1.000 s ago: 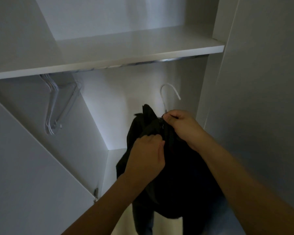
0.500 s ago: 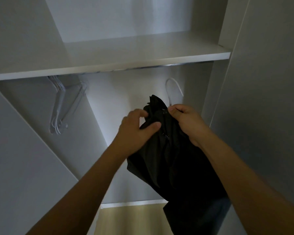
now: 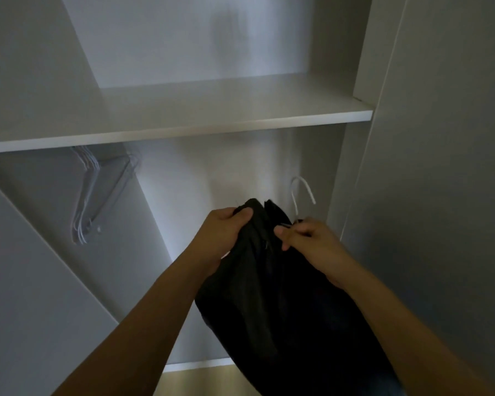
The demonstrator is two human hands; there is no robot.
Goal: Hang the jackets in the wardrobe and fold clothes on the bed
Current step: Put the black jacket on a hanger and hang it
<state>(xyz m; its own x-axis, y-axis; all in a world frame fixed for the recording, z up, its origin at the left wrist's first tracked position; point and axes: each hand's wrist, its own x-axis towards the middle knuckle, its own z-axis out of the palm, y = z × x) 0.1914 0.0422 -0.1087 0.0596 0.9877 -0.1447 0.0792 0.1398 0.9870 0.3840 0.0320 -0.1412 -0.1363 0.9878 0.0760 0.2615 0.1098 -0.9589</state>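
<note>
Black jacket held up in both hands inside the open wardrobe.

Head view: the black jacket (image 3: 272,295) hangs in the near centre, below the white shelf (image 3: 183,121) and in front of the wardrobe (image 3: 183,52) back wall. The left hand (image 3: 220,238) grips the jacket's top left edge, fingers curled over the fabric and thumb pressed against it, so the cloth bunches just right of the knuckles and falls away beneath the wrist. The right hand (image 3: 309,244) pinches the jacket's top right part between thumb and curled fingers; the white hanger (image 3: 300,195) rises from just above that pinch, its hook free in the air, apart from the shelf. Far left, a cluster of bare white hangers (image 3: 89,195) dangles under the shelf, well apart from the jacket.
</note>
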